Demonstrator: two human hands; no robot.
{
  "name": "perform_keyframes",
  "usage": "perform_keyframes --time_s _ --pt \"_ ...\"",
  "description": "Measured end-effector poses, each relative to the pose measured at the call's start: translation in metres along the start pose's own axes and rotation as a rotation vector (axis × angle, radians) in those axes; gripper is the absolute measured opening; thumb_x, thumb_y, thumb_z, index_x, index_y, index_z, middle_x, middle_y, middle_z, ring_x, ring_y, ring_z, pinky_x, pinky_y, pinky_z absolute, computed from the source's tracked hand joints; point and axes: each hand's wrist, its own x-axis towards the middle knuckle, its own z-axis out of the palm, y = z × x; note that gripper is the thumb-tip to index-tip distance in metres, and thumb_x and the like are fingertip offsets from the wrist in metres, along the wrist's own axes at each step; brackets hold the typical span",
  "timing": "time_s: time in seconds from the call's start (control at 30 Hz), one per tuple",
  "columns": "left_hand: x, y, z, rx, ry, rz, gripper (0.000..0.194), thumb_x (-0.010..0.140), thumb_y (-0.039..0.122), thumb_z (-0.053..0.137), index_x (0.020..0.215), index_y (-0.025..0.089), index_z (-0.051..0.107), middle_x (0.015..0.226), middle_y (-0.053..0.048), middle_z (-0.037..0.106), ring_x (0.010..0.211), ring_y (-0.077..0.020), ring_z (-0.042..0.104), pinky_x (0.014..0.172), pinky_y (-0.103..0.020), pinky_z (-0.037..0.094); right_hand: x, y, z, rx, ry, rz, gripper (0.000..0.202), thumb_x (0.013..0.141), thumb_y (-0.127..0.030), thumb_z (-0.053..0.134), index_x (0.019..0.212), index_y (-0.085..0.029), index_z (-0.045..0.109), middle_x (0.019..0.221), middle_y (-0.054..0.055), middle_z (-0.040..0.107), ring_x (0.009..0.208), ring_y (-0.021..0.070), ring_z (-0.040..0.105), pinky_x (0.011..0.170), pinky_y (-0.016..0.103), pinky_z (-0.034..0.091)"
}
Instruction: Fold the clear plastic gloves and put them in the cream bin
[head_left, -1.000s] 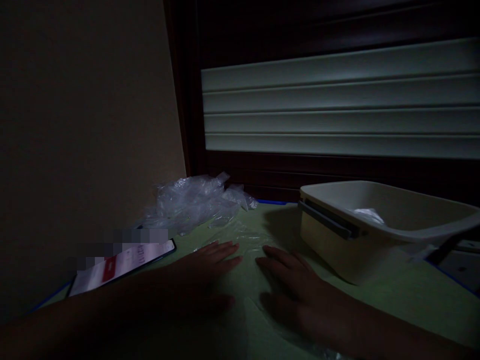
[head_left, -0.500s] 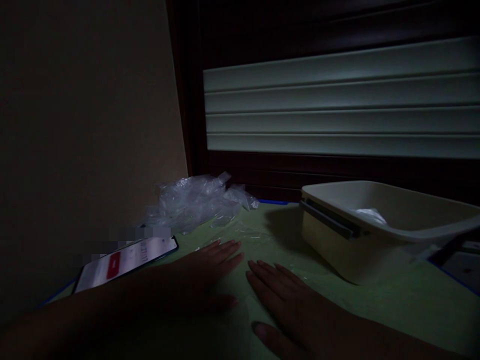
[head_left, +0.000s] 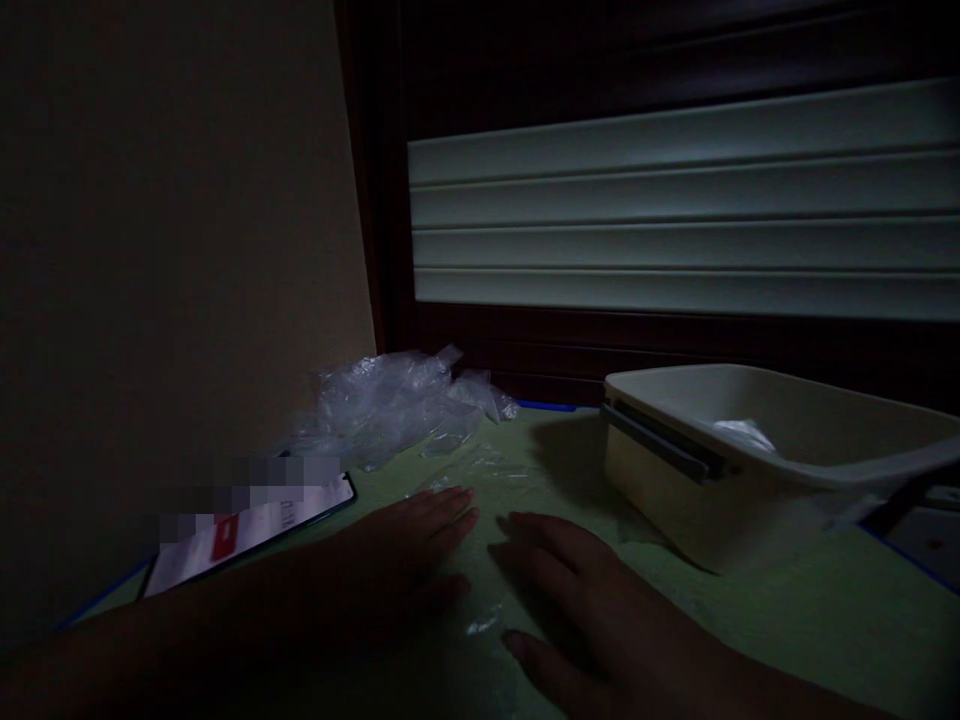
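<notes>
There were two hands, one left hand [head_left: 409,540] and one right hand [head_left: 600,590], one phone [head_left: 262,525], one tub [head_left: 667,505] and one heap of clear plastic [head_left: 397,405]. Four pale slats [head_left: 675,195] showed.

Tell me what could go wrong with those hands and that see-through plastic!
The phone lies beside the left forearm and near the blue edge, so a sideways bump might knock it off.

Thin clear plastic shows between the left hand and the right hand; a quick push could wrinkle it.

It's dark, and only shiny bits of that plastic show, so its edges may be hard to find.
</notes>
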Motion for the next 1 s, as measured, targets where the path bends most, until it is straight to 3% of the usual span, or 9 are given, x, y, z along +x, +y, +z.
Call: perform_keyframes --time_s 0.2,0.3,0.43,0.57,0.77,1.0 --pt "0.001 0.000 0.000 0.011 0.006 0.030 0.055 0.096 0.043 0.026 0.139 0.007 0.029 0.145 -0.018 0.024 0.133 -0.0303 0.023 0.106 -0.047 0.027 0.002 0.005 0.007 -0.012 0.182 -0.467 0.024 0.089 -0.030 0.050 0.103 -0.016 0.063 0.107 0.010 0.065 0.102 0.0199 0.057 0.098 0.039 0.039" --pt "0.002 0.005 -0.005 0.012 -0.016 0.016 0.057 0.096 0.043 0.024 0.138 0.005 0.029 0.144 -0.019 0.025 0.133 -0.0297 0.024 0.106 -0.046 0.028 0.003 0.008 0.015 0.013 0.238 -0.562 0.023 0.093 -0.024 0.044 0.091 -0.015 0.064 0.094 0.005 0.068 0.090 0.0144 0.059 0.090 0.029 0.043" --pt "0.002 0.009 -0.010 0.009 -0.035 -0.003 0.059 0.096 0.044 0.023 0.138 0.004 0.029 0.144 -0.019 0.026 0.133 -0.0294 0.024 0.106 -0.045 0.028 0.004 0.007 0.022 0.030 0.272 -0.608 0.029 0.094 -0.028 0.042 0.078 -0.016 0.064 0.078 0.001 0.066 0.077 0.0117 0.057 0.078 0.025 0.044" --pt "0.003 0.007 -0.008 0.006 -0.037 -0.003 0.060 0.096 0.047 0.022 0.139 0.005 0.027 0.145 -0.019 0.024 0.133 -0.0289 0.023 0.107 -0.045 0.027 0.002 0.005 0.024 0.010 0.266 -0.563 0.026 0.092 -0.028 0.047 0.074 -0.017 0.062 0.073 -0.001 0.065 0.070 0.0113 0.054 0.070 0.024 0.043" --pt "0.003 0.005 -0.006 0.002 -0.018 0.011 0.059 0.096 0.046 0.023 0.138 0.005 0.029 0.145 -0.018 0.024 0.133 -0.0290 0.022 0.107 -0.045 0.025 -0.001 0.000 0.020 -0.111 0.202 -0.588 0.024 0.093 -0.019 0.043 0.083 -0.017 0.064 0.070 0.001 0.065 0.069 0.0130 0.055 0.075 0.026 0.044" --pt "0.004 0.006 -0.005 -0.026 -0.003 0.016 0.059 0.095 0.044 0.029 0.136 0.002 0.033 0.142 -0.021 0.028 0.132 -0.0322 0.026 0.105 -0.048 0.028 0.001 0.000 0.022 -0.074 0.282 -0.516 0.037 0.095 -0.017 0.034 0.070 -0.016 0.062 0.062 0.002 0.061 0.062 0.0132 0.053 0.067 0.025 0.044"
